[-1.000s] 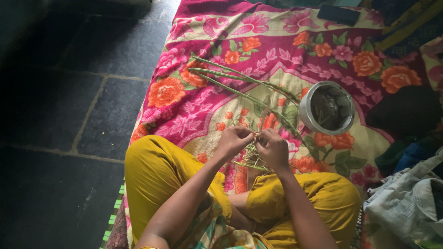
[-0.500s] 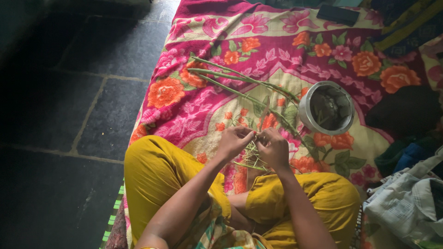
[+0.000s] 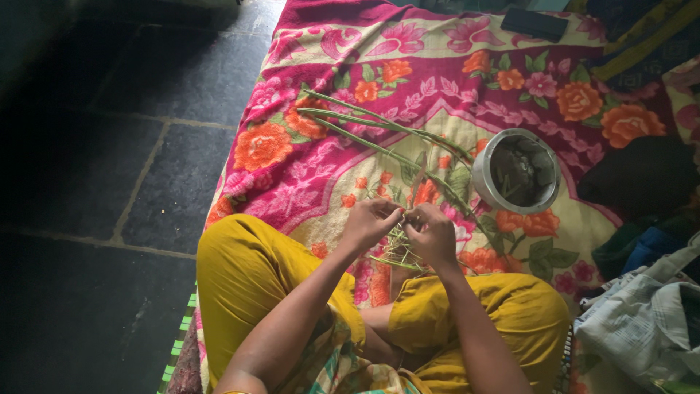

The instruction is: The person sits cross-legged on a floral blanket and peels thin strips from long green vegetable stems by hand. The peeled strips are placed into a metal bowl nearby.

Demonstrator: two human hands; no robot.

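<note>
I sit cross-legged on a floral blanket. My left hand and my right hand meet in front of my knees, both pinching a thin green stalk that sticks up between them. A small pile of green trimmings lies just under my hands. Several long green stalks lie on the blanket beyond them, running toward the upper left.
A round steel bowl with cut pieces stands to the right of my hands. A dark phone lies at the blanket's far edge. Clothes are heaped at the right. Dark stone floor lies to the left.
The hands have shifted only slightly while working the stalk; the upright end has tilted a little. Nothing else moved.
</note>
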